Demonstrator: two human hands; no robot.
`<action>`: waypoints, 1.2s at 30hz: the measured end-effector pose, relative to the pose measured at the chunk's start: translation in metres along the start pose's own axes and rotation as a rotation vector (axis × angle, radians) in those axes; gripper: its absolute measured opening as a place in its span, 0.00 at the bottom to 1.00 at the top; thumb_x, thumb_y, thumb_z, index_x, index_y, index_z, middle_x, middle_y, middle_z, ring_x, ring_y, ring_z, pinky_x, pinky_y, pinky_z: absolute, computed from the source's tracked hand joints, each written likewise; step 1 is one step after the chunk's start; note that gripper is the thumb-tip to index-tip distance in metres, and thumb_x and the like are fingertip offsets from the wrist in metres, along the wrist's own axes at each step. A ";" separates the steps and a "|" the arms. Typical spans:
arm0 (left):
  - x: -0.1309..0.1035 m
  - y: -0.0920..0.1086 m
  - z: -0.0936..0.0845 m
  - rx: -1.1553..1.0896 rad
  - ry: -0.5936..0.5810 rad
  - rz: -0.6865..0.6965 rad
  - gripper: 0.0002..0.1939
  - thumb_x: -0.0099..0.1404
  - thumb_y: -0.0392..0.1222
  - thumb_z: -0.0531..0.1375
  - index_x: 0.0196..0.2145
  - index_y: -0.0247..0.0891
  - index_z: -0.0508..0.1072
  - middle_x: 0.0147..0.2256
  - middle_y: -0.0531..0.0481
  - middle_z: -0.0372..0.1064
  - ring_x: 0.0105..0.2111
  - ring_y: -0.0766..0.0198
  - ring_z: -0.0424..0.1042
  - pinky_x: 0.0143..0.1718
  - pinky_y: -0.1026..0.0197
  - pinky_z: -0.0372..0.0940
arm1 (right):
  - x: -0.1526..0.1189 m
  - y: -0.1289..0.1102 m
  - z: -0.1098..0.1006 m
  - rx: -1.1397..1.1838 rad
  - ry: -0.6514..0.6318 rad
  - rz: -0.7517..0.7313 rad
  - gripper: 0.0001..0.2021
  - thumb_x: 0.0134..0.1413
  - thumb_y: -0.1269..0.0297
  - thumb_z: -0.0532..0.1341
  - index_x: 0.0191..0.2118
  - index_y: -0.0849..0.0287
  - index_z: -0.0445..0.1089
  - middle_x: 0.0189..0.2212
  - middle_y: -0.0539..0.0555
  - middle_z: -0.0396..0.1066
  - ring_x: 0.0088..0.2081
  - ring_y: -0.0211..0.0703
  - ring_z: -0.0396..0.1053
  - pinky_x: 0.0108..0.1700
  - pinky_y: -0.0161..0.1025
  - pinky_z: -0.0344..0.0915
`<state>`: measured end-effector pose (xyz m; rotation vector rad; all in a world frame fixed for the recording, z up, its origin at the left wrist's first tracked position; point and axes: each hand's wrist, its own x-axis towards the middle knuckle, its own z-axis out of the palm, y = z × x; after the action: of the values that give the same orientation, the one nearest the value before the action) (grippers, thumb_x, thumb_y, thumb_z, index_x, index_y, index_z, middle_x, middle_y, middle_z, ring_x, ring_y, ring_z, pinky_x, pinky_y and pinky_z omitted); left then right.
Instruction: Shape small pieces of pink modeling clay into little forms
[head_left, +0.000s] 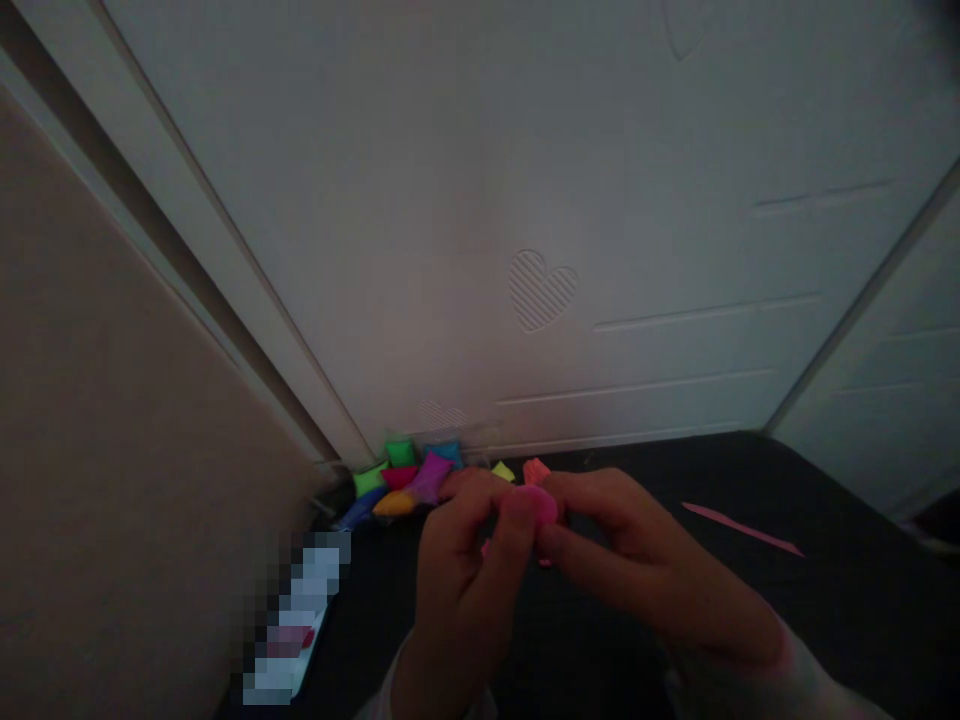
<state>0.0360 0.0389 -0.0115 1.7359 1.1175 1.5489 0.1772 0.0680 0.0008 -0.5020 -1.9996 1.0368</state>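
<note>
A small rounded lump of pink modelling clay [541, 505] is pinched between my two hands, above the dark table. My left hand [476, 560] presses its thumb and fingers on the clay's left side. On the other side, my right hand [637, 550] grips the clay between thumb and forefinger. Small pink bits show below the hands, partly hidden by the fingers. Just behind the hands lie an orange-pink piece [536, 470] and a yellow piece [503, 471].
Several colourful clay packets [430, 478] are heaped at the table's back left. A phone-like device [296, 620], its screen blurred, leans at the left. A thin pink plastic tool [742, 527] lies at the right on the dark table [600, 660]. A white panel [420, 250] rises behind.
</note>
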 end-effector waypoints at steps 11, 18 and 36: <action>-0.003 0.001 -0.006 0.031 -0.080 -0.037 0.15 0.66 0.44 0.52 0.24 0.39 0.70 0.23 0.54 0.65 0.25 0.68 0.64 0.27 0.66 0.58 | -0.003 0.003 0.005 0.267 0.127 0.064 0.06 0.59 0.64 0.55 0.33 0.56 0.66 0.25 0.46 0.68 0.28 0.32 0.66 0.33 0.30 0.63; 0.004 0.006 -0.002 -0.161 0.069 -0.094 0.02 0.58 0.40 0.62 0.30 0.45 0.76 0.26 0.57 0.72 0.26 0.70 0.69 0.24 0.71 0.62 | 0.000 0.003 0.006 0.193 0.252 0.085 0.05 0.58 0.64 0.57 0.31 0.55 0.66 0.24 0.44 0.67 0.27 0.31 0.64 0.31 0.30 0.61; 0.005 0.006 0.000 -0.015 0.183 0.079 0.10 0.56 0.32 0.63 0.32 0.48 0.77 0.30 0.60 0.75 0.30 0.71 0.72 0.32 0.71 0.66 | 0.001 0.005 0.009 0.050 0.434 0.009 0.04 0.52 0.67 0.62 0.33 0.50 0.73 0.24 0.44 0.70 0.26 0.32 0.66 0.27 0.30 0.62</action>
<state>0.0366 0.0406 -0.0040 1.6730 1.1331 1.7901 0.1693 0.0675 -0.0059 -0.6487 -1.5856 0.8916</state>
